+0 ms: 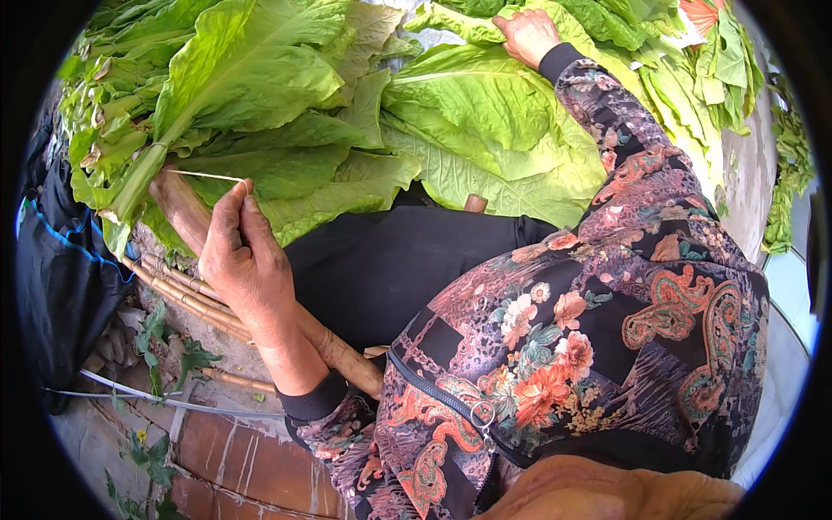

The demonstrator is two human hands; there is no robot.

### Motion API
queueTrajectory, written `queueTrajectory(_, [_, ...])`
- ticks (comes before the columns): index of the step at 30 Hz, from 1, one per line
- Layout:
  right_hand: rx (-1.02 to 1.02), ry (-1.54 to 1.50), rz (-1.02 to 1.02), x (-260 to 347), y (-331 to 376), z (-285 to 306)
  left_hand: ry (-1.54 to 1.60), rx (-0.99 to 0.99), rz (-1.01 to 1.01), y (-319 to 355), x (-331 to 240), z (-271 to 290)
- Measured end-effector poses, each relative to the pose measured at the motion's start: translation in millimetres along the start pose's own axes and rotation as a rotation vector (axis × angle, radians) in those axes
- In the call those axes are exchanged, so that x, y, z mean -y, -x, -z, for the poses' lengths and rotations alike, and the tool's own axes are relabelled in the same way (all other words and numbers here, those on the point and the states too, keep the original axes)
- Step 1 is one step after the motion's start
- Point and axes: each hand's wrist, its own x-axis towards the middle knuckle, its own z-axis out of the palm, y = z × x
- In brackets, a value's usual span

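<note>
The person sat bent over a heap of big green leaves [485, 130] that spread across their lap and beyond, broad and wrinkled with pale midribs. Their left hand [245, 260] was closed in a pinch, thumb and forefinger pressed together on a thin pale strand [204, 176], which ran off taut toward the left and reached the stems of a leaf bundle [139, 178] lying at that side. Just under that hand lay a brown wooden stick [186, 212], slanting down toward the person's waist, and below it a row of thinner cane sticks [186, 295] rested side by side on the ground. The right hand [527, 35] was stretched far out across the heap, palm down, its fingers curled onto the edge of a leaf at the top of the pile; I could not tell whether it gripped the leaf or only pressed on it. Both arms wore a flowered, paisley-patterned jacket [607, 312] with black cuffs, and a dark cloth [390, 260] covered the lap beneath the leaves. At the lower left there were red bricks [251, 468] and a few small weeds [152, 455], and a dark bag with a blue line [65, 269] lay at the far left.
</note>
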Motion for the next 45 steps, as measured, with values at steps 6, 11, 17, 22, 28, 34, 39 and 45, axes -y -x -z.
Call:
queueTrajectory(6, [-0.320,-0.756,-0.158,14.3,31.5,70.3,-0.042,0.008,-0.025,8.2,-0.5,7.3])
queueTrajectory(11, [0.098,0.002,-0.221,-16.7,39.4,24.2,-0.022,0.017,-0.007,3.0,1.2,0.3])
queueTrajectory(17, [0.590,-0.149,-0.451,-2.8,134.9,-61.8,-0.073,0.028,-0.101,1.5,3.4,0.8])
queueTrajectory(22, [0.436,-0.283,-0.468,7.4,161.0,-78.2,-0.032,0.047,0.000,6.9,-1.5,5.5])
queueTrajectory(28, [-0.331,-0.715,-0.030,73.6,81.6,82.4,0.048,0.055,0.026,6.8,-3.1,35.7])
queueTrajectory(34, [0.092,-0.812,0.557,232.6,21.0,187.8,0.232,0.005,0.017,35.5,-14.0,86.7])
queueTrajectory(39, [-0.026,-1.206,0.655,317.6,-49.0,216.2,-0.051,0.076,0.012,48.1,3.4,141.8])
queueTrajectory(45, [0.133,-1.548,0.913,355.4,-91.5,220.5,-0.306,0.072,0.301,18.6,223.9,160.6])
